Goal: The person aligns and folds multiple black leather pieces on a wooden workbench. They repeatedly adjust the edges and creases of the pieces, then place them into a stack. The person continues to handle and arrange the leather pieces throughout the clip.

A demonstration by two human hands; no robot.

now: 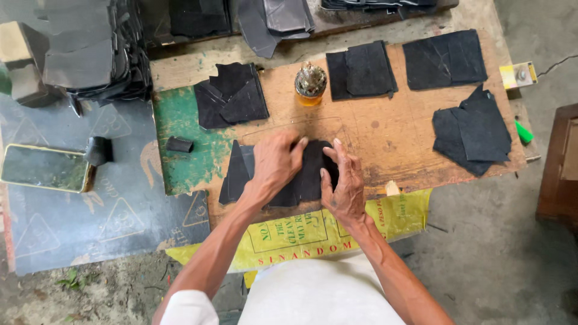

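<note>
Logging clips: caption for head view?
Both hands press black pieces on a wooden board beside a glue jar.

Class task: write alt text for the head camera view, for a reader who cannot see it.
Seen from above, a person's left hand and right hand press on a stack of black cut pieces on a worn wooden board. Four more black piles and a small amber jar lie farther back.
</note>
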